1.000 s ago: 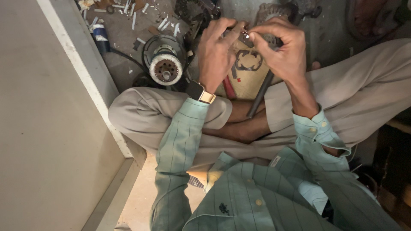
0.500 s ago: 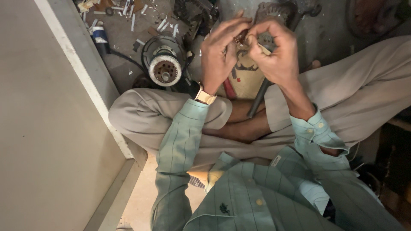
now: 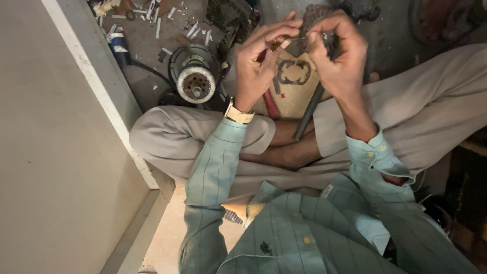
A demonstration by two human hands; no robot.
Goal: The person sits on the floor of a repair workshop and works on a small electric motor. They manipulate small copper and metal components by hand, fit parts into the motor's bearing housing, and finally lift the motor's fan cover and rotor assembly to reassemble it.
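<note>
1. Left hand [image 3: 258, 66] pinching a small coppery brown part [image 3: 278, 42]; right hand [image 3: 337, 56] pinched on a thin pale wire [image 3: 299, 38] running from it, raised above the crossed legs.
2. Likely to slip free and vanish among litter if either pinch loosens.
3. Below: dusty grey floor [image 3: 152, 48], round grey motor housing [image 3: 194, 76], white wall panel [image 3: 56, 142] along the left edge.

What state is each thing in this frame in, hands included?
left hand: raised, fingers pinched on a small brownish part
right hand: raised, fingertips pinched beside the same part
wristwatch: strapped on the left wrist
round motor part: lying on the floor, face up
dark rod: lying tilted across the legs
flat metal bracket: lying flat on the cardboard
</note>
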